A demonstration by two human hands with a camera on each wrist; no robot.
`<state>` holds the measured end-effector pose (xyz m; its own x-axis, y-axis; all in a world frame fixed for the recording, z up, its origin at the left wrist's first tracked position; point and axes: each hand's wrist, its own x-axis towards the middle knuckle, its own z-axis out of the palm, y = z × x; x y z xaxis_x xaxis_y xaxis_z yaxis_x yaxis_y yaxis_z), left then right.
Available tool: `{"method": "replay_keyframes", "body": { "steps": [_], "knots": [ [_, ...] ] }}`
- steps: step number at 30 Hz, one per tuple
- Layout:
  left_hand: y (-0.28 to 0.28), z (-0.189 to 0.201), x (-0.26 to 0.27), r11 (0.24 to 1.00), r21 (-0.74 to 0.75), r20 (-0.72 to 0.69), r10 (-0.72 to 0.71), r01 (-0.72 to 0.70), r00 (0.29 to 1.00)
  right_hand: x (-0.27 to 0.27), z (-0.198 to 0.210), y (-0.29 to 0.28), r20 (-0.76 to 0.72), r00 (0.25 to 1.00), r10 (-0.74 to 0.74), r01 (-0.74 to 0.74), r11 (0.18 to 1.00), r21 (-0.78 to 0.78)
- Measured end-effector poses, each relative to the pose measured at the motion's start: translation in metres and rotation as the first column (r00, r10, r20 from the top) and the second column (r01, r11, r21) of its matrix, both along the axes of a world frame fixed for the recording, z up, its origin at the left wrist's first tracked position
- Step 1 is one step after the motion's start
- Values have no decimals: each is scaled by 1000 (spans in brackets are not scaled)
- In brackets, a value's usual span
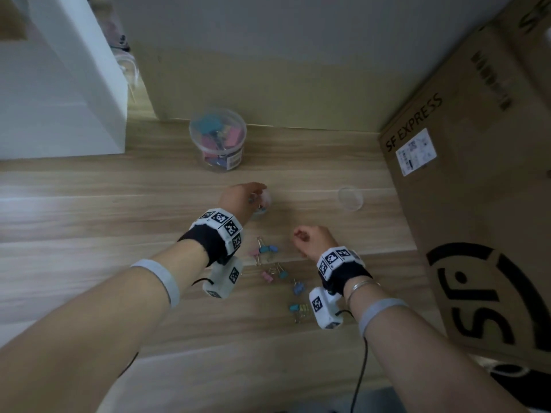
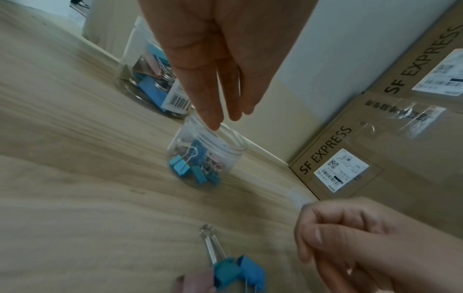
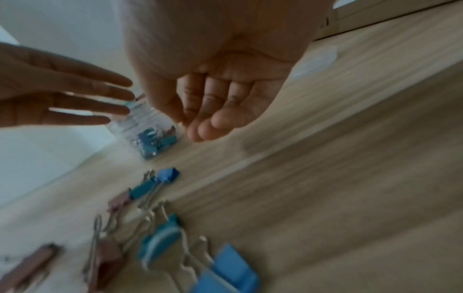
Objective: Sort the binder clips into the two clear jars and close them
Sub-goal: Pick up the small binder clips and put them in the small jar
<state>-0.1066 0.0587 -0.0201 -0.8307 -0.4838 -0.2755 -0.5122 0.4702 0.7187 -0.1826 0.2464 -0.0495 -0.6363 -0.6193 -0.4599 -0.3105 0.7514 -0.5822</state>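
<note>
A small clear jar [image 1: 264,205] [image 2: 205,158] [image 3: 150,134] stands open on the wooden floor, with blue and pink binder clips inside. My left hand [image 1: 243,198] [image 2: 225,99] [image 3: 75,95] hovers over its mouth, fingers straight and empty. My right hand [image 1: 310,241] [image 2: 350,237] [image 3: 213,99] hangs to the right of the jar with its fingers curled into the palm; no clip shows in it. Loose binder clips [image 1: 268,251] [image 2: 238,271] [image 3: 162,178] in blue, pink and yellow lie between my wrists. A larger clear jar [image 1: 217,138] [image 2: 145,79] holding bigger clips stands by the wall.
A small clear lid [image 1: 350,198] [image 3: 315,59] lies on the floor to the right of the small jar. Cardboard boxes [image 1: 477,174] marked SF EXPRESS wall off the right side. White furniture [image 1: 59,99] stands at the left, and a wall runs behind the jars.
</note>
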Motion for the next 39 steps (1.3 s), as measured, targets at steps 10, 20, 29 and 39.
{"method": "replay_keyframes", "body": {
  "steps": [10, 20, 29, 39],
  "knots": [
    [15, -20, 63, 962, -85, 445, -197, 260, 874, 18, 1, 42, 269, 919, 288, -356, 899, 256],
    [42, -39, 79, 964, 34, 455, -249, 263, 855, 39, -6, 42, 93, 845, 526, -527, 794, 302],
    [61, -48, 68, 941, -88, 377, -271, 326, 886, 38, -5, 13, 27, 899, 438, -428, 861, 274],
    [50, -47, 58, 917, -127, 358, -313, 378, 880, 45, -18, 6, -194, 854, 483, -449, 871, 198]
  ]
}}
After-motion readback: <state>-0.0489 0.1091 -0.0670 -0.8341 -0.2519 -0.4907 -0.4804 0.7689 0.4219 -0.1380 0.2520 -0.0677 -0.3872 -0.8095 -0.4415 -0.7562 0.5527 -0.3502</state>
